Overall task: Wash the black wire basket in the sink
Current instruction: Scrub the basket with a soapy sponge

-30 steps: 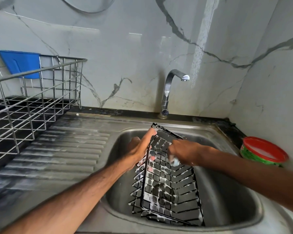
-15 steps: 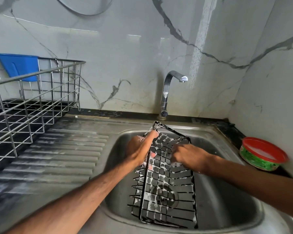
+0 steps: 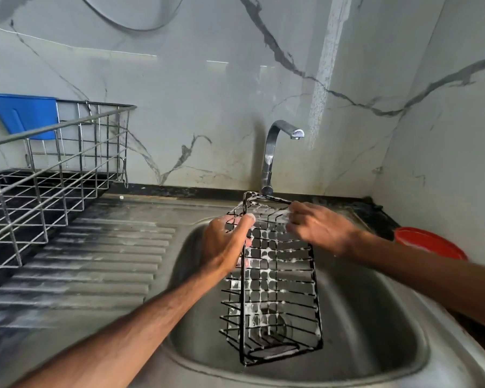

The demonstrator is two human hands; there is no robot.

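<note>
Head view: the black wire basket [image 3: 275,278], rectangular and flecked with white foam, is standing on end inside the stainless steel sink [image 3: 375,345]. Its lower end is sitting over the drain and its upper end is leaning back toward the curved chrome faucet [image 3: 272,152]. The left hand [image 3: 227,245] is gripping the basket's left frame wire, fingers wrapped round it. The right hand [image 3: 317,225] is pressing on the top right wires with fingers curled and foam at the tips. I cannot tell whether it is clamping the wire or something small beneath. A silver wire dish rack [image 3: 53,177] is standing on the desk at left, with a blue plastic container [image 3: 25,114] hanging at its back. A red-lidded green tub [image 3: 429,242] is sitting at right of the sink.
</note>
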